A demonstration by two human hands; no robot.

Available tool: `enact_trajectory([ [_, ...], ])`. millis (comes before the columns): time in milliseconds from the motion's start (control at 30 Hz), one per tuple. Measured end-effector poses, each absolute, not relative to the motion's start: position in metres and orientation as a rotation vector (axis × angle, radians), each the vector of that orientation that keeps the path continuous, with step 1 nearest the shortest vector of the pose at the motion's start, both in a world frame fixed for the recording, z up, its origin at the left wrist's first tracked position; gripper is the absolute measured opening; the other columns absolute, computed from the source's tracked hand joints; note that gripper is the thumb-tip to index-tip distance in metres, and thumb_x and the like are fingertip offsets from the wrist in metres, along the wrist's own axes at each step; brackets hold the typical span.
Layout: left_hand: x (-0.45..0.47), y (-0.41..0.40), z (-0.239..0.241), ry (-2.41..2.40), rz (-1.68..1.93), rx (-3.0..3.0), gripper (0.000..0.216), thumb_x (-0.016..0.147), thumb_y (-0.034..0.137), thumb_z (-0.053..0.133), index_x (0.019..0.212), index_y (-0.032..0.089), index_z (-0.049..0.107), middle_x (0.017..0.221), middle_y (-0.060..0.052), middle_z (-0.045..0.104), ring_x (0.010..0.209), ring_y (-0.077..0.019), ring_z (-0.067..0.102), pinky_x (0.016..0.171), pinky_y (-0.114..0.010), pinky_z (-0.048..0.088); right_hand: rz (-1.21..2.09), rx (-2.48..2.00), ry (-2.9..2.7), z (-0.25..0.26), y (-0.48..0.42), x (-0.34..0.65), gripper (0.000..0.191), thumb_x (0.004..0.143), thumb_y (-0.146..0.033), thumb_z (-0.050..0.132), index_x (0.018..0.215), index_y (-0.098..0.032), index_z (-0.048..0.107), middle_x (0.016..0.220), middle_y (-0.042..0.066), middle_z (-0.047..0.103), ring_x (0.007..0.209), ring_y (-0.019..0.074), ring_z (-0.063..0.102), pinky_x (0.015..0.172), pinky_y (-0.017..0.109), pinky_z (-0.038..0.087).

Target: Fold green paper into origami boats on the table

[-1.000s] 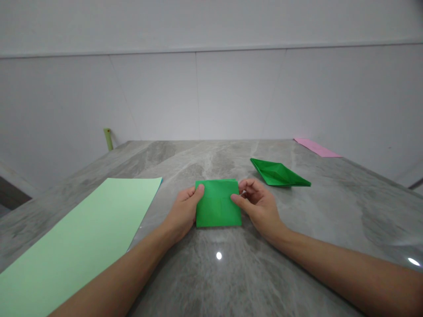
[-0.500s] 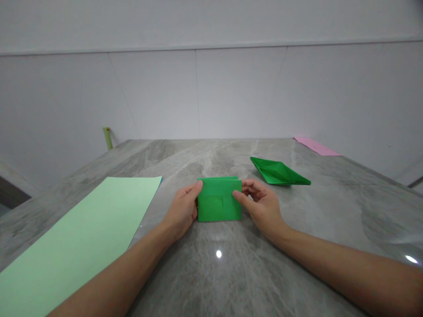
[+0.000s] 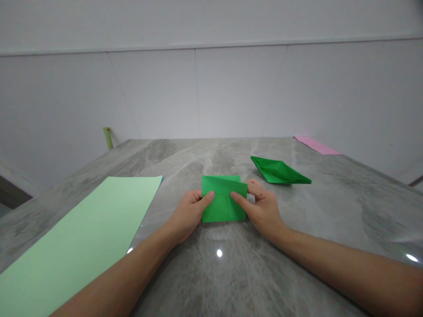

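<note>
A folded green paper point(image 3: 222, 209) is held between my two hands, just above or on the table; I cannot tell which. It is roughly rectangular, with creases on its front and a back layer showing past the slanting top edge. My left hand point(image 3: 191, 213) is closed on its left side, thumb pressed on the front and fingers behind. On the right side, my right hand point(image 3: 262, 204) pinches it the same way, its thumb near the middle crease. Behind my right hand lies a green paper boat point(image 3: 280, 171), touched by neither hand.
A stack of pale green paper sheets point(image 3: 89, 233) lies on the left, partly under my left forearm. Pink paper point(image 3: 317, 145) rests at the far right edge of the grey marbled table point(image 3: 218, 286). A white wall point(image 3: 231, 92) stands behind the table.
The folded paper has shifted slightly right, and its top edge now slants. My left thumb has slid from the top left corner down onto the paper's front.
</note>
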State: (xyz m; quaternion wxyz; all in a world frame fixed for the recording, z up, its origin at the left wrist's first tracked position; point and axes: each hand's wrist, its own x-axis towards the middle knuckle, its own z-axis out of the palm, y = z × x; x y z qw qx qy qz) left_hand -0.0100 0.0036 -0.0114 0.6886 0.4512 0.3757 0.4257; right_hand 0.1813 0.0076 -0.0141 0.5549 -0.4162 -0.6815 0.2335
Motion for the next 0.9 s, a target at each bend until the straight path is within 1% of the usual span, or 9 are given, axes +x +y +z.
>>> enact_trajectory([
  [233, -0.003, -0.003, -0.003, 0.752, 0.910, 0.871, 0.032, 0.073, 0.042, 0.077, 0.081, 0.011, 0.073, 0.085, -0.011, 0.075, 0.088, -0.0265, 0.071, 0.082, -0.037, 0.054, 0.308, -0.968, -1.684, -0.012, 0.006, 0.180, 0.010, 0.081, -0.022, 0.068, 0.072, -0.023, 0.068, 0.070, 0.001, 0.065, 0.077, 0.0213, 0.054, 0.071, 0.037, 0.044],
  [333, -0.001, -0.006, 0.001, 0.735, 0.904, 0.827, 0.030, 0.074, 0.039, 0.077, 0.084, 0.011, 0.073, 0.087, -0.012, 0.076, 0.093, -0.0278, 0.070, 0.087, -0.039, 0.054, 0.216, -0.952, -1.735, -0.011, 0.005, 0.180, 0.007, 0.082, -0.018, 0.068, 0.077, -0.023, 0.069, 0.074, 0.002, 0.067, 0.079, 0.0218, 0.054, 0.073, 0.039, 0.044],
  [433, 0.000, -0.007, 0.002, 0.734, 0.901, 0.814, 0.030, 0.075, 0.038, 0.077, 0.086, 0.010, 0.073, 0.090, -0.013, 0.076, 0.094, -0.0279, 0.070, 0.088, -0.039, 0.054, 0.146, -0.934, -1.763, -0.009, 0.003, 0.180, 0.007, 0.082, -0.016, 0.068, 0.082, -0.022, 0.071, 0.075, 0.002, 0.069, 0.079, 0.0223, 0.054, 0.073, 0.040, 0.043],
  [567, -0.001, -0.003, -0.002, 0.776, 0.920, 0.861, 0.036, 0.073, 0.043, 0.077, 0.086, 0.010, 0.073, 0.088, -0.013, 0.075, 0.088, -0.0268, 0.071, 0.080, -0.037, 0.055, 0.127, -0.930, -1.767, -0.009, 0.003, 0.179, 0.008, 0.083, -0.015, 0.068, 0.082, -0.022, 0.071, 0.075, 0.002, 0.069, 0.079, 0.0223, 0.054, 0.072, 0.040, 0.042],
  [700, -0.007, 0.002, -0.004, 0.918, 1.057, 1.045, 0.037, 0.075, 0.047, 0.074, 0.088, 0.013, 0.073, 0.083, -0.007, 0.074, 0.077, -0.0206, 0.069, 0.069, -0.030, 0.054, 0.174, -0.946, -1.780, -0.010, 0.005, 0.179, 0.006, 0.083, -0.016, 0.069, 0.083, -0.022, 0.071, 0.078, 0.002, 0.070, 0.081, 0.0223, 0.055, 0.074, 0.040, 0.042],
  [800, -0.010, 0.003, -0.003, 1.002, 1.173, 1.151, 0.034, 0.075, 0.048, 0.073, 0.082, 0.014, 0.072, 0.075, -0.004, 0.070, 0.071, -0.0175, 0.065, 0.064, -0.027, 0.052, 0.201, -0.940, -1.802, -0.011, 0.005, 0.179, 0.006, 0.083, -0.016, 0.069, 0.083, -0.022, 0.070, 0.078, 0.002, 0.070, 0.081, 0.0225, 0.055, 0.073, 0.040, 0.042],
  [900, -0.010, 0.002, -0.001, 1.020, 1.216, 1.150, 0.037, 0.076, 0.051, 0.070, 0.073, 0.014, 0.070, 0.065, -0.002, 0.065, 0.062, -0.0154, 0.062, 0.058, -0.025, 0.050, 0.191, -0.935, -1.818, -0.011, 0.003, 0.178, 0.007, 0.083, -0.015, 0.068, 0.083, -0.022, 0.070, 0.079, 0.002, 0.071, 0.080, 0.0222, 0.055, 0.073, 0.040, 0.041],
])
